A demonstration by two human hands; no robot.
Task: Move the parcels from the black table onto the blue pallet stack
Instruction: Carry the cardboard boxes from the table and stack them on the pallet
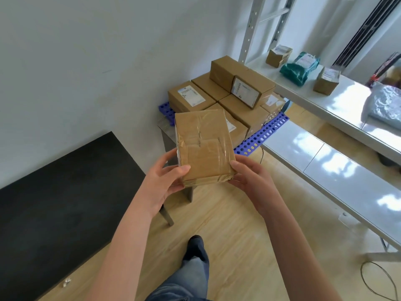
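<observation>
Both hands — left hand point(166, 181), right hand point(252, 179) — hold a taped parcel point(202, 146).

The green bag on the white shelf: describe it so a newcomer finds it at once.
Look at the long white shelf on the right. Toward its far end, the green bag lies between the far brown box and the near brown box. It alone is soft, crumpled green plastic, not cardboard.

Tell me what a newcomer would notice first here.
A tape-wrapped brown cardboard parcel fills centre frame, gripped at its near end by the left hand and right hand. Behind it, brown cardboard boxes crowd the blue perforated plastic pallet stack; the black table lies lower left.
</observation>
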